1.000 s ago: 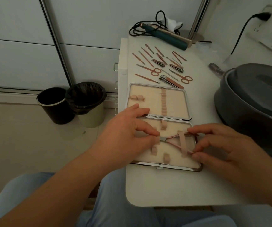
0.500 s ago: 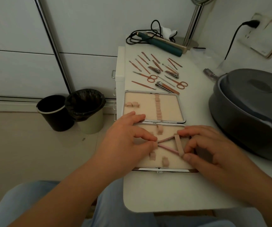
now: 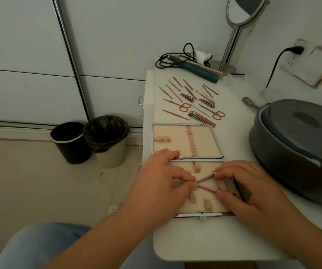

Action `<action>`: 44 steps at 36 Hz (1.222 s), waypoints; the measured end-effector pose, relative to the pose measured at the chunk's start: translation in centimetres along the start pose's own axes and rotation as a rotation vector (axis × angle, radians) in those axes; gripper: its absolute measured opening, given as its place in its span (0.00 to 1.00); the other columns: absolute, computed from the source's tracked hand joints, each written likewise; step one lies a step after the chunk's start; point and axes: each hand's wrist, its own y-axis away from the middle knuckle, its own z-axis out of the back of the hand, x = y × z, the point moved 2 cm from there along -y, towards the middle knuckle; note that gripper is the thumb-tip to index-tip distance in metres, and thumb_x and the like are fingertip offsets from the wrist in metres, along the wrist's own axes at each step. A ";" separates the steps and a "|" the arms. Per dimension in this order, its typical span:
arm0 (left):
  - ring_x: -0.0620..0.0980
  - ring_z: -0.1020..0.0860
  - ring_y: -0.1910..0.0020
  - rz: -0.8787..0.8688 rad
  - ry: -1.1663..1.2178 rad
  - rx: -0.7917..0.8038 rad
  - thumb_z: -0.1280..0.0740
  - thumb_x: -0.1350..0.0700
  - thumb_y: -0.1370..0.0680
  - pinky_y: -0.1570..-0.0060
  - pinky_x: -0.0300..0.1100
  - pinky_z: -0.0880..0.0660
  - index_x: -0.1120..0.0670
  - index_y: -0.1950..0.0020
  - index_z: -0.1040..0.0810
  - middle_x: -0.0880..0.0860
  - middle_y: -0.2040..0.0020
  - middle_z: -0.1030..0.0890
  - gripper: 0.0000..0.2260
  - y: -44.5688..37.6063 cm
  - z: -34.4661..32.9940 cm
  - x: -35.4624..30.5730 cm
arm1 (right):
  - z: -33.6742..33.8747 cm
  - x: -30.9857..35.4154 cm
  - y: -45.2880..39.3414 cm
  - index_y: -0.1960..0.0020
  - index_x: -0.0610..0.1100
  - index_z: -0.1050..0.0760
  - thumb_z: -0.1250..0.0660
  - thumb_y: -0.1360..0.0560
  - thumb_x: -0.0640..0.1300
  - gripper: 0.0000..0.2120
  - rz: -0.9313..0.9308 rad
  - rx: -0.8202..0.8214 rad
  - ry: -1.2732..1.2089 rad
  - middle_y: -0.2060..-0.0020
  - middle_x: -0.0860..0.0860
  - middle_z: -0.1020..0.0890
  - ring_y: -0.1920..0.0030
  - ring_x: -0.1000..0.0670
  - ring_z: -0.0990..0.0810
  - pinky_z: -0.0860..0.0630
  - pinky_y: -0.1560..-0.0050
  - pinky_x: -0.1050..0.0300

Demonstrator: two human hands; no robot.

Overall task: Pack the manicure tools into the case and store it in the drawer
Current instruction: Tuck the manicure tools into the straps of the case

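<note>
From the head camera I see a white table (image 3: 195, 239) beside pale cabinets, two bins (image 3: 90, 140) on the floor. The open case (image 3: 187, 141) lies before me; my left hand (image 3: 162, 183) and right hand (image 3: 247, 189) both pinch the nipper (image 3: 204, 179) in its near half.

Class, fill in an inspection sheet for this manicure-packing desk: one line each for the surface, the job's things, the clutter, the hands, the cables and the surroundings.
Surface: white table, mostly taken up.
Job's things: case lies open flat; nipper in its near half; the other loose tools lie in rows beyond the case.
Clutter: grey lidded pot at the right; hair straightener, stand mirror.
Hands: left hand pinches the nipper's head end; right hand pinches the nipper's two handles.
Cables: black straightener cord coiled at the far end; black plug lead at the wall socket.
Surroundings: two bins on the floor, drawer handles at the table's left side.
</note>
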 end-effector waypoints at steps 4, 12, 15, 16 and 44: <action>0.29 0.47 0.35 -0.029 -0.004 0.049 0.32 0.47 0.28 0.40 0.23 0.54 0.37 0.57 0.20 0.34 0.35 0.35 0.04 0.0 0.5 0.1 | -0.1 0.1 0.0 0.50 0.54 0.24 0.34 0.33 0.50 0.11 -0.013 -0.003 0.003 0.51 0.65 0.26 0.44 0.64 0.31 0.39 0.44 0.77; 0.21 0.39 0.46 -0.120 0.024 -0.094 0.32 0.52 0.28 0.46 0.16 0.47 0.37 0.57 0.21 0.27 0.50 0.33 0.07 -0.2 2.1 0.6 | 0.6 -0.1 0.6 0.56 0.59 0.26 0.26 0.33 0.42 0.14 -0.055 0.028 -0.022 0.53 0.66 0.26 0.45 0.63 0.29 0.37 0.45 0.77; 0.26 0.36 0.44 -0.149 -0.002 -0.127 0.31 0.55 0.28 0.44 0.17 0.47 0.44 0.54 0.18 0.32 0.49 0.29 0.07 -0.5 2.4 0.9 | 0.9 -0.1 1.0 0.56 0.57 0.25 0.26 0.35 0.41 0.14 -0.075 0.035 -0.013 0.53 0.66 0.25 0.45 0.63 0.29 0.37 0.46 0.78; 0.28 0.35 0.42 -0.162 -0.013 -0.125 0.31 0.56 0.28 0.44 0.17 0.47 0.46 0.54 0.17 0.35 0.49 0.27 0.07 -0.5 2.3 0.9 | 1.0 0.0 1.1 0.56 0.56 0.25 0.26 0.35 0.41 0.14 -0.078 0.043 -0.009 0.54 0.66 0.25 0.46 0.63 0.29 0.37 0.46 0.78; 0.29 0.39 0.39 -0.260 -0.030 -0.108 0.32 0.56 0.27 0.45 0.15 0.49 0.48 0.51 0.17 0.43 0.44 0.21 0.07 -0.9 2.1 2.1 | -1.5 -5.1 -17.0 0.46 0.45 0.24 0.40 0.25 0.49 0.12 -0.579 0.025 0.307 0.54 0.48 0.21 0.55 0.48 0.24 0.26 0.57 0.54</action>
